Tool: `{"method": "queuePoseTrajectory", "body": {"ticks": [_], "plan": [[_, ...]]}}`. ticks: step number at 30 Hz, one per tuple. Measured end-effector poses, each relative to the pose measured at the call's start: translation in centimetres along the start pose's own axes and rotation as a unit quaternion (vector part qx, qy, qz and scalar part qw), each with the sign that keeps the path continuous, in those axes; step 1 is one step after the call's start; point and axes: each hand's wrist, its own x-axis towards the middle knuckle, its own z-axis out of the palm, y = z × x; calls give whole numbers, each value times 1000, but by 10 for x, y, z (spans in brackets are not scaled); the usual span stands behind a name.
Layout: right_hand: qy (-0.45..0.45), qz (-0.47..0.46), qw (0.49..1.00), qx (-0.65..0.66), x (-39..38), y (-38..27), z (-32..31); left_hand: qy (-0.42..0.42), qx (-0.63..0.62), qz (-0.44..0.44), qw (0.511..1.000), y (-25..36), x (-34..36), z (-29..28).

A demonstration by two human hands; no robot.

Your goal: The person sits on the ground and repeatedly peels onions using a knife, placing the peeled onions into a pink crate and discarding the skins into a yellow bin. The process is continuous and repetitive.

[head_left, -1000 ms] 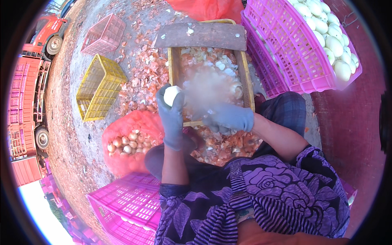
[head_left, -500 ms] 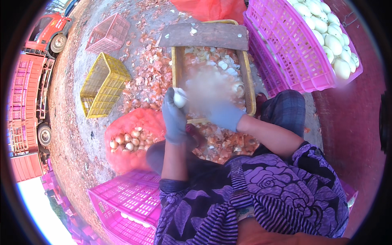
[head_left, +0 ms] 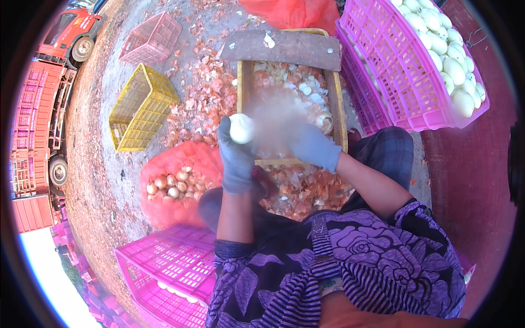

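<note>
A peeled white onion (head_left: 241, 129) is held in my gloved left hand (head_left: 235, 158), with the fingers wrapped around its left and lower side. My gloved right hand (head_left: 316, 146) hovers above the yellow crate (head_left: 343, 117), to the right of that onion. A hazy smudge covers its fingers, so whether they grip anything is hidden. Onion skins and white scraps (head_left: 311, 95) fill much of the crate, and a wooden board (head_left: 284, 48) lies across its far end. To the left, a red mesh bag (head_left: 164, 210) holds several unpeeled onions (head_left: 174, 185).
Peeled onions (head_left: 454, 68) fill a pink crate (head_left: 377, 54) at the upper right. A yellow basket (head_left: 145, 112) and a pale pink basket (head_left: 150, 41) lie at the left. Another pink crate (head_left: 169, 262) stands near my left elbow. Loose skins litter the ground; a red truck (head_left: 41, 120) is beyond.
The onion in my left hand now shows more of its white side. My right hand has shifted slightly right. The whole view has shifted a little.
</note>
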Motion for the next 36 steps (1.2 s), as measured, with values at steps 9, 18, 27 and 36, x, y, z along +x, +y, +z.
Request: {"method": "queuePoseTrajectory", "body": {"ticks": [9,18,27,36], "plan": [[-46,53,998,8,-15,-42,-19,-22,72,58,995,22,1,-10],[-39,126,991,-7,-18,-18,-18,-261,-355,448,778,210,-144,-56],[-42,234,971,6,-7,12,-13,327,153,404,841,156,-71,-259],[-52,223,966,-116,-3,72,-1,359,646,31,673,42,30,-462]]}}
